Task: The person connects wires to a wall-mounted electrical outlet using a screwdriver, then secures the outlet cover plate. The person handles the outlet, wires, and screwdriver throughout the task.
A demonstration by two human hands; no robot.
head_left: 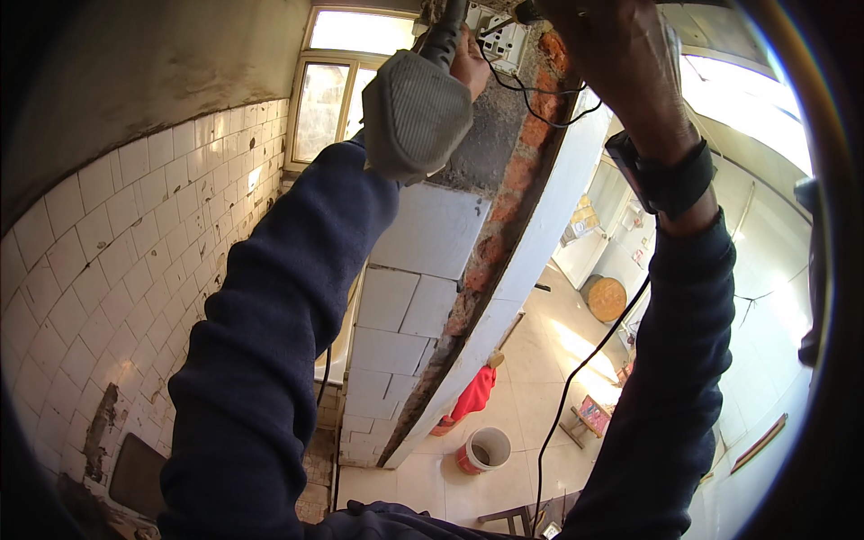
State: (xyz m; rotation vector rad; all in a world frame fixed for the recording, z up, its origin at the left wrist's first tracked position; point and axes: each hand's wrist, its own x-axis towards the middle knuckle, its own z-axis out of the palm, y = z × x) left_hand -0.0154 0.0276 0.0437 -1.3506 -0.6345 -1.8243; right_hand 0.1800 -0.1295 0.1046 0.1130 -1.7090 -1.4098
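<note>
My left hand (469, 67) is raised at the top of the wall. Its curled fingers are at the left edge of a white electrical socket (500, 40) and seem to grip it. A grey ribbed block (418, 117) with a thick black cable sleeve (445, 38) hangs in front, hiding my left wrist and most of that hand. Higher up on the other side, my right hand (616, 54) bends toward the socket, its fingertips cut off by the upper edge. A small black piece (528, 12) shows by these fingers; its kind is unclear. A thin black wire (544, 119) loops below the socket.
Exposed brick (519, 180) and white tiles (430, 229) cover the wall end before me. A window (335, 85) is at the far left. Down on the floor stand a bucket (486, 448), a red cloth (475, 393) and a small stool (591, 418). A black cable (576, 373) hangs near my right arm.
</note>
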